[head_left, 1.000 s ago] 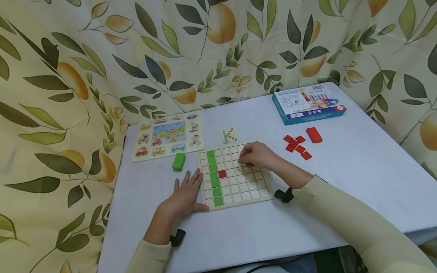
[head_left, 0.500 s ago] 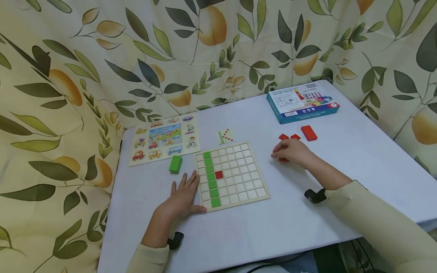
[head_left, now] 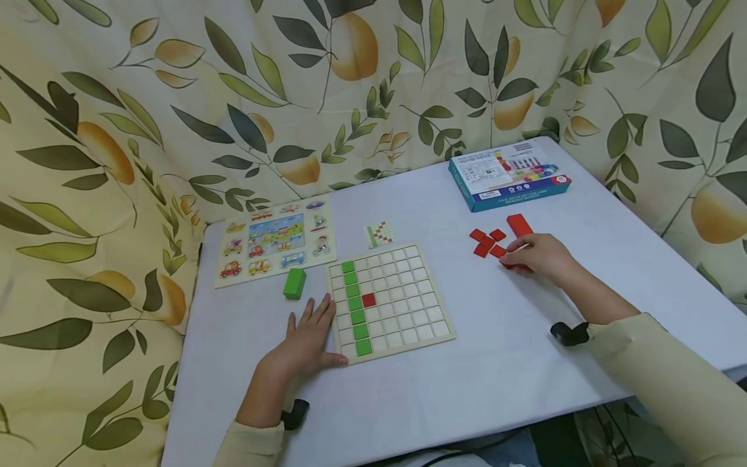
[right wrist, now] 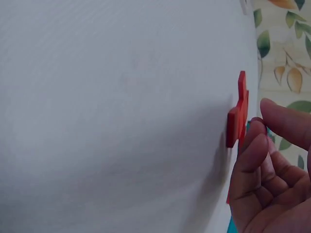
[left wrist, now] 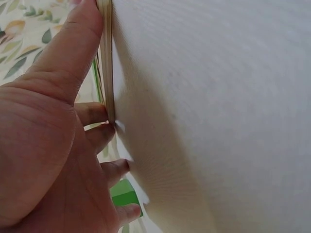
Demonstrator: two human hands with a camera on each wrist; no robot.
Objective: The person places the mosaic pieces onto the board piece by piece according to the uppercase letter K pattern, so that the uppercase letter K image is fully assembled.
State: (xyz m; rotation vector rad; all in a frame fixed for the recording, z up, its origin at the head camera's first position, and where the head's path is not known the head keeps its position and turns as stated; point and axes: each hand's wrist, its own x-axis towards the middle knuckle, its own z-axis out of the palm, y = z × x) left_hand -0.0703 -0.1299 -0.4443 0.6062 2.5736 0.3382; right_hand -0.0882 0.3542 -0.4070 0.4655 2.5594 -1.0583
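Observation:
A square grid board (head_left: 403, 350) with mostly white cells lies on the table. Green tiles (head_left: 354, 303) fill one of its columns, and a red square tile (head_left: 369, 299) lies beside that column. My left hand (head_left: 303, 340) rests along the board's left edge, fingers spread and straight. In the left wrist view its thumb lies by the board's wooden side (left wrist: 109, 58). My right hand (head_left: 539, 255) is at the group of loose red square tiles (head_left: 483, 246), its fingers curled. Red shows under its fingertips, where it pinches a tile; the right wrist view hides the grip.
A green block (head_left: 294, 283) stands left of the board, below a picture puzzle (head_left: 233, 275). A small pattern card (head_left: 380, 234) lies behind the board. Past my right hand are a red block (head_left: 518, 225) and a blue game box (head_left: 509, 176). Patterned curtains surround the table.
My right hand has moved from above the board's upper right part rightward to the loose red tiles. The left hand stays at the board's edge. The head view has shifted slightly.

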